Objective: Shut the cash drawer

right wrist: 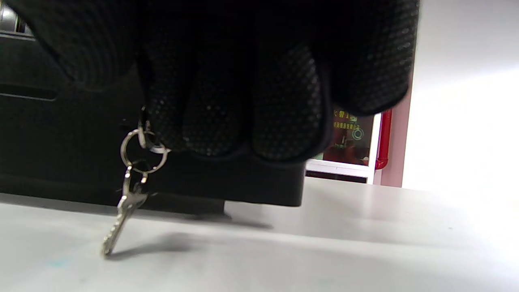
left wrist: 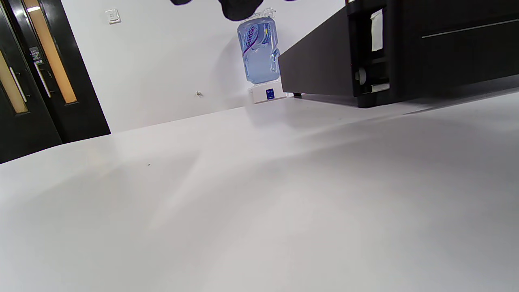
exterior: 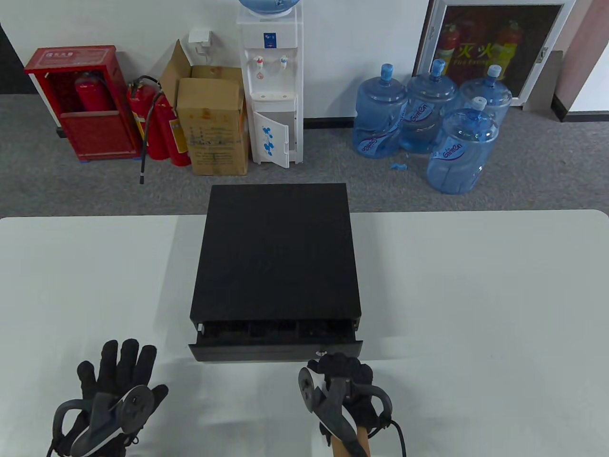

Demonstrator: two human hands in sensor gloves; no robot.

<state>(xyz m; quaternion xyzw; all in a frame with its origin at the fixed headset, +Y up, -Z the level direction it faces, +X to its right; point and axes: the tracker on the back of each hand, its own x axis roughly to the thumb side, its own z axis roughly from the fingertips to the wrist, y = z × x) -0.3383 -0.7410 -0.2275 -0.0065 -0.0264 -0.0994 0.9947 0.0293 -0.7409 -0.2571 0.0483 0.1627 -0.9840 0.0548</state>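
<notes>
1. The cash drawer (exterior: 275, 345) sits partly pulled out of the black case (exterior: 276, 252) at the table's (exterior: 476, 309) centre; its compartments show in a narrow gap along the case's front edge.
2. The right hand (exterior: 340, 381) is at the drawer front's 5 o'clock corner, fingers curled against the panel beside the lock.
3. In the right wrist view the gloved fingers (right wrist: 243, 101) bunch together in front of the drawer face; a key ring (right wrist: 142, 150) with a key (right wrist: 121, 215) hangs just left of them. Whether they pinch anything, I cannot tell.
4. The left hand (exterior: 112, 390) lies flat on the table at 7 o'clock of the drawer, fingers spread wide, holding nothing, apart from the drawer.
</notes>
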